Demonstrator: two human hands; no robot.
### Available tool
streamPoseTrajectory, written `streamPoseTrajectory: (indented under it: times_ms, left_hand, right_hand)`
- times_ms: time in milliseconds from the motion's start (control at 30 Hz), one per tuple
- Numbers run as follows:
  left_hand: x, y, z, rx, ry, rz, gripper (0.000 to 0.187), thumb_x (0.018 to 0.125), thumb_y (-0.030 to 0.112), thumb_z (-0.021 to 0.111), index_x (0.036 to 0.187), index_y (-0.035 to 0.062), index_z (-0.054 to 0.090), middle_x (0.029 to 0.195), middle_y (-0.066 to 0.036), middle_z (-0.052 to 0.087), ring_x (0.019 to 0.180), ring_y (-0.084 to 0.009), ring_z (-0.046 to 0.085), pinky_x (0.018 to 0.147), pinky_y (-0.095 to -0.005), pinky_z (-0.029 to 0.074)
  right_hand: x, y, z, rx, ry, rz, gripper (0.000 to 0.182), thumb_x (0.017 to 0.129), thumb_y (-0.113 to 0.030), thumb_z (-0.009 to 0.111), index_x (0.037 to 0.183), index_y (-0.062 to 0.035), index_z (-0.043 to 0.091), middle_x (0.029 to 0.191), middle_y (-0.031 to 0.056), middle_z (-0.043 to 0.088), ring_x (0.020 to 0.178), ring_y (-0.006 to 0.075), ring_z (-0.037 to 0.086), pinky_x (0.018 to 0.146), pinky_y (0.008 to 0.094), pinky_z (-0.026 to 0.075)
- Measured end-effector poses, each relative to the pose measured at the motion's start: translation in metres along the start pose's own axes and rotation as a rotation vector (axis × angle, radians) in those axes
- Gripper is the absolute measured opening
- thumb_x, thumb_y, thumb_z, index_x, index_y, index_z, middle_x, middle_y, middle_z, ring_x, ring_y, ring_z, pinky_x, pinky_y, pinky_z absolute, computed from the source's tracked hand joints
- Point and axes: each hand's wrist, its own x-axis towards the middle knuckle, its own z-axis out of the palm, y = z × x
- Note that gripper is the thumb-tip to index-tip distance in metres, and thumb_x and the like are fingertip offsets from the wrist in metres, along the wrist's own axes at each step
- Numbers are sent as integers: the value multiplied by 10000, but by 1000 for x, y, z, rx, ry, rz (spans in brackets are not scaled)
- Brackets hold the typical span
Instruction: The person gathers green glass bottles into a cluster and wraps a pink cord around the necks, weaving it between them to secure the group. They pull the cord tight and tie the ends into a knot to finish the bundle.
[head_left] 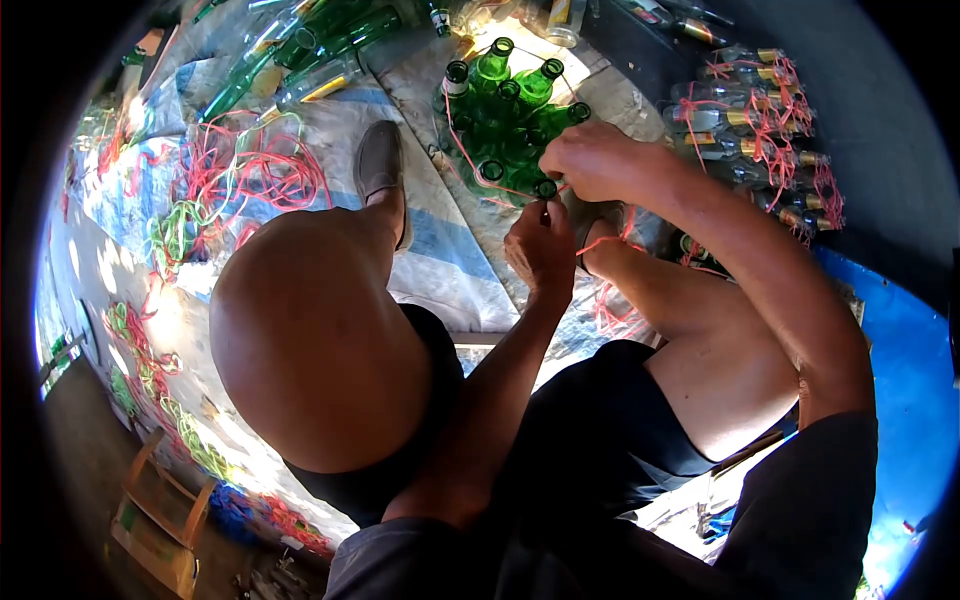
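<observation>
A: Grip first. How did we log the hands?

B: We saw the right hand [597, 160] closed, thumb against finger, on thin pink-red plastic twine [453, 128]. The left hand [540, 245] had its fingers drawn together just beside the dark-mouthed green bottle neck [545, 188] nearest the body. Whether those fingers pinched the twine too, we could not tell.

A: And the twine's path?

B: We traced it down the left side of a tight cluster of green glass bottles [505, 120], then across the near side to the right fingertips. The far side we could not follow.

A: How did the cluster lie from the grip?

B: Ahead of the left hand, left of the right hand. Necks up, long axes upright. Both hands were close; we marked their meeting point at the near right corner.

A: Surroundings?

B: We noted a grey-brown slip-on shoe [378, 160] left of the cluster, and a bundle of clear glass bottles [745, 120] laced with red twine, well to the right.
</observation>
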Motion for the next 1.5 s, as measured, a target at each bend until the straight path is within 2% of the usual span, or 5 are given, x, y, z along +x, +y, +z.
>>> streamPoseTrajectory:
  times_ms: [267, 467, 700, 1000, 1500]
  left_hand:
    - [-1, 2, -1, -27, 71, 75, 268, 910, 168, 645, 710, -11, 639, 642, -235, 597, 556, -414, 561, 557, -491, 413]
    - [-1, 4, -2, -52, 61, 58, 288, 925, 197, 664, 724, -8, 641, 652, -237, 601, 562, -421, 557, 558, -499, 408]
    - [-2, 2, -1, -118, 49, 33, 329, 973, 241, 679, 767, -14, 655, 663, -245, 606, 563, -415, 550, 554, -491, 405]
    - [-4, -8, 11, -271, 9, 60, 307, 1022, 208, 651, 852, -39, 717, 632, -170, 635, 552, -165, 508, 544, -385, 426]
    - [-7, -13, 21, -590, -138, -47, 308, 1074, 189, 543, 989, -26, 746, 716, 15, 583, 671, -67, 478, 615, -263, 404]
  right_hand:
    - [23, -12, 5, -72, -244, 187, 138, 789, -68, 707, 907, -9, 749, 908, 221, 732, 958, 403, 728, 783, 498, 583]
    - [34, -13, -7, 74, -413, 309, 95, 809, 9, 649, 876, 28, 713, 824, 202, 720, 690, 333, 743, 574, 447, 579]
    - [17, -6, -4, 462, -212, 396, 97, 811, 53, 575, 856, 62, 661, 603, 177, 649, 505, 256, 677, 424, 403, 503]
    - [-2, 11, 17, 921, 74, 365, 248, 876, -12, 548, 1104, 58, 617, 719, 122, 665, 527, 186, 670, 425, 338, 507]
    - [-12, 32, 30, 1430, 158, 285, 167, 953, -72, 673, 1095, 3, 625, 797, 34, 653, 447, 45, 474, 395, 232, 369]
